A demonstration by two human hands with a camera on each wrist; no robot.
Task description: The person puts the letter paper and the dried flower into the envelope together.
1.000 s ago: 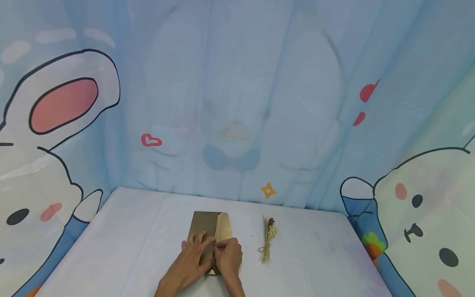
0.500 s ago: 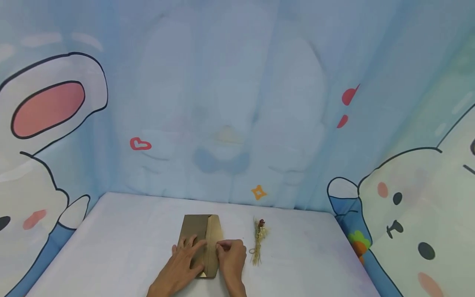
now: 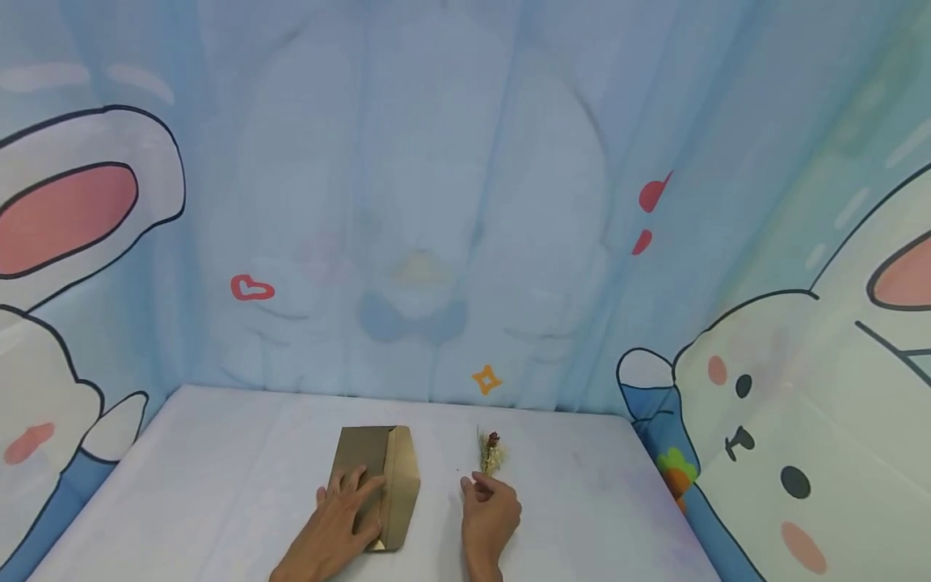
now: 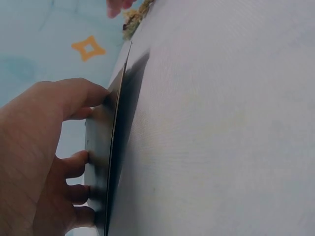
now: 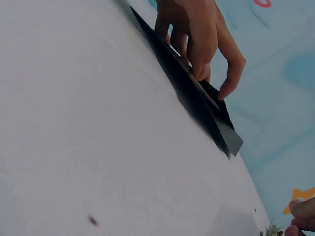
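Head view shows, from the left, the left hand (image 3: 330,517) with fingers spread apart, resting on a flat, gold-coloured paper envelope (image 3: 401,485) that lies on the white-covered table (image 3: 589,493). Next comes the right hand (image 3: 491,517), its fingers curled by the near end of a small bundle of straw-coloured dried stems with a dark red flower (image 3: 491,457), right of the envelope; whether they pinch the stems I cannot tell

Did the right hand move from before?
Yes. Judged against the orange star on the curtain, the right hand moved rightward, away from the gold envelope, toward the dried flowers.
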